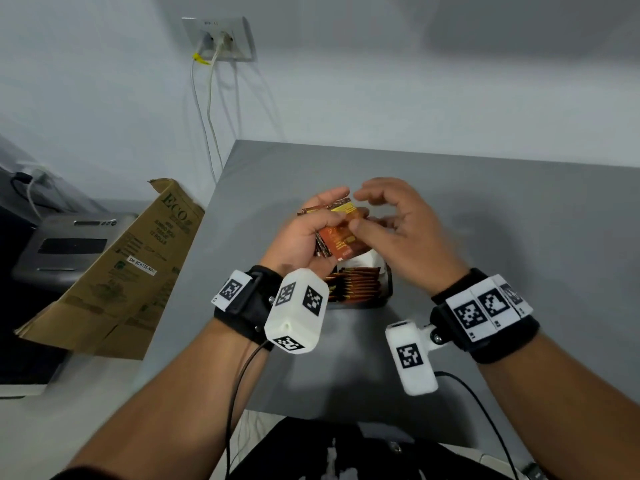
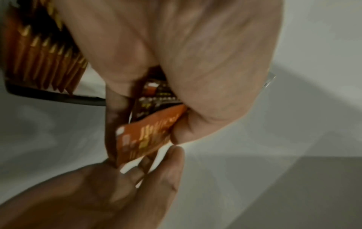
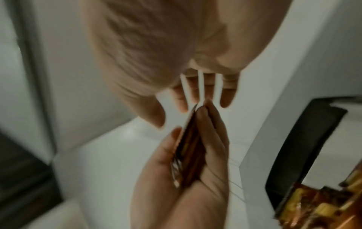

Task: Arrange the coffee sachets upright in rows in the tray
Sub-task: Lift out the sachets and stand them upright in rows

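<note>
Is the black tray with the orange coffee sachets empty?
No, a row of orange coffee sachets already stands upright inside the black tray.

Orange-brown sachets (image 1: 341,237) — black tray (image 1: 387,292).

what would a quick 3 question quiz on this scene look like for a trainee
1. True or false: the left hand grips a bundle of coffee sachets.
2. Where is the tray? A) under the hands, on the grey table; B) on the cardboard box; C) on the floor.
3. Fill in: the sachets already in the tray stand in a ____.

Key: 1 true; 2 A; 3 row. The right hand reaches its fingertips to the bundle; whether it pinches a sachet is unclear.
</note>
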Demonstrator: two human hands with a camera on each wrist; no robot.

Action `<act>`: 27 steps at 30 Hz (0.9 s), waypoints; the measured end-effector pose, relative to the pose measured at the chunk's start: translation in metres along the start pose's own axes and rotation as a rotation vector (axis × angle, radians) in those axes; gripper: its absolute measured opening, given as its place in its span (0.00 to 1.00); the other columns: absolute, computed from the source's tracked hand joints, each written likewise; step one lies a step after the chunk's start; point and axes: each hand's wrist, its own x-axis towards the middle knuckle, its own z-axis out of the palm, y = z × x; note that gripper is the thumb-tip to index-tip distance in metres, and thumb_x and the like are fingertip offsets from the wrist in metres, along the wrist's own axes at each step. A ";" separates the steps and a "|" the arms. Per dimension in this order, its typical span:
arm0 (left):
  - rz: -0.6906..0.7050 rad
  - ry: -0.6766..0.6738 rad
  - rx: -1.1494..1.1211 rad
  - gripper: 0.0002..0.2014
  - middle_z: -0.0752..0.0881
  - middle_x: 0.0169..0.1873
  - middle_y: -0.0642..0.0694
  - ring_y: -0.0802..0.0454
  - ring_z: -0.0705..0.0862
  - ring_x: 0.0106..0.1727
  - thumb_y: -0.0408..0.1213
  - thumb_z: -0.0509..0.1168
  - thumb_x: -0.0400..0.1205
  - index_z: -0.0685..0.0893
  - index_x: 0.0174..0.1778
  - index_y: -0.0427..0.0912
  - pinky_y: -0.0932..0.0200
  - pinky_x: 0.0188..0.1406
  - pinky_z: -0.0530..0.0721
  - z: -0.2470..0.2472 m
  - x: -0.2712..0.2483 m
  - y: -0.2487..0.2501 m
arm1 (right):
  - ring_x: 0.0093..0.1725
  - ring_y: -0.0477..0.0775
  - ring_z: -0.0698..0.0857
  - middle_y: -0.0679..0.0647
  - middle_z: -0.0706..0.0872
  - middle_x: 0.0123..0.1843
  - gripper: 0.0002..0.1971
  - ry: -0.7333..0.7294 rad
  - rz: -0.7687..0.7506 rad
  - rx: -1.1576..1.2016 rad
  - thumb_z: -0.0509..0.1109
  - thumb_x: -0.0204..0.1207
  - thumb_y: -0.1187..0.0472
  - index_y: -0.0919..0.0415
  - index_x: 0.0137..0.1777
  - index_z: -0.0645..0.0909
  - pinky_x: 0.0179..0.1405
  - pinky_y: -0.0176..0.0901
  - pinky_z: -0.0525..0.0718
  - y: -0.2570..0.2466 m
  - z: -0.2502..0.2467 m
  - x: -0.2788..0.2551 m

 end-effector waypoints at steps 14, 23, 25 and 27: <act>0.016 0.037 -0.030 0.21 0.85 0.59 0.31 0.32 0.88 0.53 0.19 0.57 0.77 0.86 0.61 0.39 0.43 0.42 0.91 -0.012 -0.008 -0.017 | 0.48 0.41 0.83 0.48 0.88 0.49 0.09 0.131 0.187 0.081 0.80 0.72 0.63 0.47 0.42 0.85 0.50 0.41 0.82 0.021 -0.004 -0.001; 0.009 0.095 -0.050 0.20 0.89 0.56 0.33 0.33 0.90 0.49 0.18 0.59 0.80 0.84 0.65 0.38 0.46 0.37 0.90 -0.022 -0.012 -0.024 | 0.63 0.48 0.87 0.53 0.89 0.62 0.11 0.133 0.180 0.364 0.74 0.66 0.70 0.53 0.39 0.92 0.60 0.44 0.85 0.026 -0.010 -0.007; 0.026 0.105 -0.047 0.21 0.89 0.56 0.34 0.34 0.91 0.47 0.18 0.61 0.80 0.83 0.67 0.38 0.46 0.36 0.90 -0.022 -0.013 -0.026 | 0.63 0.49 0.87 0.48 0.90 0.59 0.03 0.141 0.239 0.391 0.78 0.66 0.61 0.55 0.36 0.93 0.62 0.49 0.85 0.028 -0.006 -0.011; 0.044 0.115 -0.044 0.20 0.89 0.58 0.36 0.35 0.91 0.47 0.18 0.63 0.80 0.83 0.67 0.38 0.46 0.36 0.90 -0.022 -0.013 -0.027 | 0.52 0.47 0.90 0.46 0.91 0.50 0.05 0.198 0.259 0.298 0.82 0.67 0.65 0.58 0.34 0.90 0.54 0.48 0.86 0.031 -0.003 -0.011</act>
